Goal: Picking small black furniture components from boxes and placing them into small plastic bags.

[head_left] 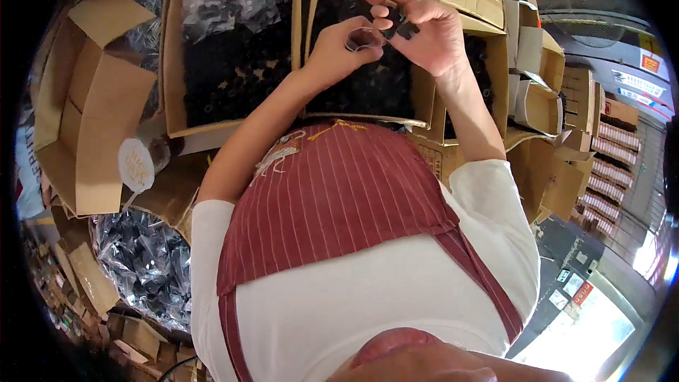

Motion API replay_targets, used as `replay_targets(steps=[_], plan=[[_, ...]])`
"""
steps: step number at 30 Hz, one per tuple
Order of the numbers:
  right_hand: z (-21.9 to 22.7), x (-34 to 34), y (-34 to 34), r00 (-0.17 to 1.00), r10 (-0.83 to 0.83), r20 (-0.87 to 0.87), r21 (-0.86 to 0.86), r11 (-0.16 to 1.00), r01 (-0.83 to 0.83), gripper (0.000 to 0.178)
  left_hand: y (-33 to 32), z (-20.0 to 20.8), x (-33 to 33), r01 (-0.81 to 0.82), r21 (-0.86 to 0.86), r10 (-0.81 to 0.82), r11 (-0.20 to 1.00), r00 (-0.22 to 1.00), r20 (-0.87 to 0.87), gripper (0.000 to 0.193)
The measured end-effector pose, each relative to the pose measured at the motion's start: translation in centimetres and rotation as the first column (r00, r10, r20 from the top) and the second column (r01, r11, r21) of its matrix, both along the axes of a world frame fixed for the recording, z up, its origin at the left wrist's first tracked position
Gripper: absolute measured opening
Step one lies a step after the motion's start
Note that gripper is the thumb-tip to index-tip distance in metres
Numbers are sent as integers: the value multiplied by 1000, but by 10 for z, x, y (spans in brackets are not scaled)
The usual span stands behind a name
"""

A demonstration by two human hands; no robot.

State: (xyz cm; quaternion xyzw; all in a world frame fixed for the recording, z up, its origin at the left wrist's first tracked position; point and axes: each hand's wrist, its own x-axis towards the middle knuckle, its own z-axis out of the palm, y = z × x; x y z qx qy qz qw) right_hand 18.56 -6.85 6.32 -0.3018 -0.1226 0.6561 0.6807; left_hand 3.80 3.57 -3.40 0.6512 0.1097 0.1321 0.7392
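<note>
Over an open cardboard box [423, 95] of small black parts [353, 95], both my hands are raised close together. My left hand [335, 51] is closed around a small clear plastic bag [363, 42], whose rounded mouth faces up. Beside it, my right hand [440, 41] has a few small black pieces [406, 30] between thumb and fingers; their exact kind is too small to tell. The right fingertips are near the bag's mouth. Left of this box, a second cardboard box [170, 64] holds black ring-like parts [233, 95] with clear plastic bags [237, 10] on top.
An open cardboard box with raised flaps [113, 134] stands at the left, near a white round paddle-shaped thing [136, 165]. Lower left is a heap of clear bags with black pieces [145, 265]. Smaller boxes [537, 106] line the right, with stacked goods [612, 170] beyond.
</note>
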Motion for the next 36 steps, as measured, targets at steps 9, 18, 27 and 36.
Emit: replay_targets(steps=[9,18,27,36], plan=[[-3,-7,2,992,-119,50,-13,993,120,35,0,-1,0,-35,-79,42,996,996,82,48],[-8,-13,7,964,-86,-252,175,976,132,34,-2,-3,2,-113,-45,119,993,983,140,31],[29,-23,-6,833,87,547,-67,996,-60,35,5,-1,-2,-73,29,68,997,986,149,46],[12,-26,-6,-147,-200,969,180,974,-138,53,4,1,-3,-76,70,61,995,980,188,39]])
